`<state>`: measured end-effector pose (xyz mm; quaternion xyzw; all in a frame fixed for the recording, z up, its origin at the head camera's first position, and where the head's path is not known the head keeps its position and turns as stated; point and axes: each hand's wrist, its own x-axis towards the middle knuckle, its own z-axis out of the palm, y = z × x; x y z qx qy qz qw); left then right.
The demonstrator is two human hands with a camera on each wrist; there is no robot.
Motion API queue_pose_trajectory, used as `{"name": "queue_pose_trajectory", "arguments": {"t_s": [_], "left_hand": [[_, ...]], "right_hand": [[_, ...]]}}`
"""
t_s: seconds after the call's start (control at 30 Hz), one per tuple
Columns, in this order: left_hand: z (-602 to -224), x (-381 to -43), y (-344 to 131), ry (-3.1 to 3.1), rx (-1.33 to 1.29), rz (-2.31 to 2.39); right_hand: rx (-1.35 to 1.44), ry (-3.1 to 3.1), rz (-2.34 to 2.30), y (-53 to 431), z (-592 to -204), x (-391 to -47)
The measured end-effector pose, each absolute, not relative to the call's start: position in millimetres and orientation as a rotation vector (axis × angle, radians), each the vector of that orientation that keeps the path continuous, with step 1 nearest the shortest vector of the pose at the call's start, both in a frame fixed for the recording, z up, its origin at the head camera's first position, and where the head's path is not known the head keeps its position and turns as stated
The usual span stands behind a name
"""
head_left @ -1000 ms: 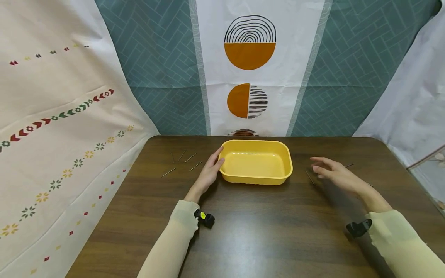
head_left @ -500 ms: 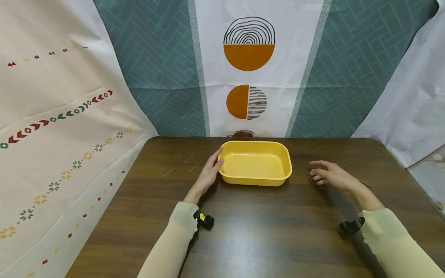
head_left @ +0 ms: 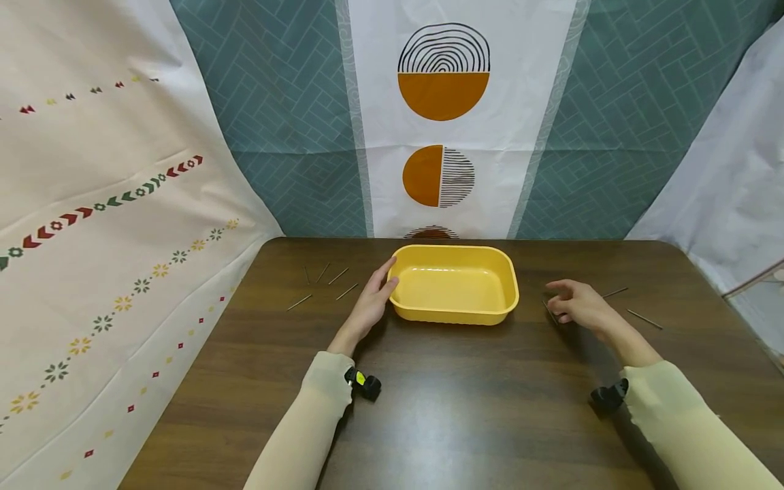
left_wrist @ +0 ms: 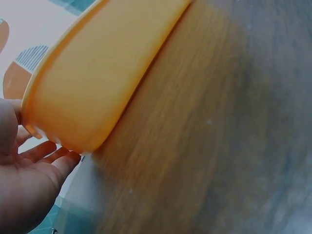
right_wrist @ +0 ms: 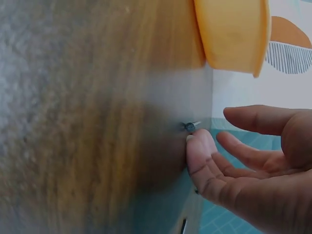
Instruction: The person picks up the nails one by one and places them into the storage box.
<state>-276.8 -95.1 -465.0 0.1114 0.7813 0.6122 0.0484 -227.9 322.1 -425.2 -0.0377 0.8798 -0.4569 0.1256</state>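
Note:
A yellow plastic tray (head_left: 453,318) sits at the far middle of the table. At its left end my left hand (head_left: 366,309) holds it, thumb at the rim and fingers against the outer wall, which the left wrist view shows close up. Right of the tray, my right hand (head_left: 578,306) is low over a thin metal nail (head_left: 552,315). In the right wrist view, a fingertip (right_wrist: 199,146) is right at the end of that nail (right_wrist: 190,126), while the thumb (right_wrist: 256,118) stays apart from it.
Two more thin nails lie near my right hand, one behind it (head_left: 615,292) and one to its right (head_left: 644,319). Several others, such as this nail (head_left: 299,302), are spread left of the tray. Patterned cloth (head_left: 294,136) hangs behind the table (head_left: 453,408).
My right hand has shifted slightly left and lowered toward the nail, its fingers drawing in. The nail at its right now shows fully. My left hand and the tray stay put.

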Motion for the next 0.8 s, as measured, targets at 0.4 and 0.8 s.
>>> {"name": "queue_pose_trajectory", "arguments": {"t_s": [0.4, 0.8], "left_hand": [[-466, -277, -96, 2.373, 0.339, 1.873], [-466, -277, -94, 2.383, 0.341, 1.877]], "right_hand": [[-0.065, 2.749, -1.149, 313, -432, -230], [-0.070, 2.950, -0.764, 297, -435, -232]]}}
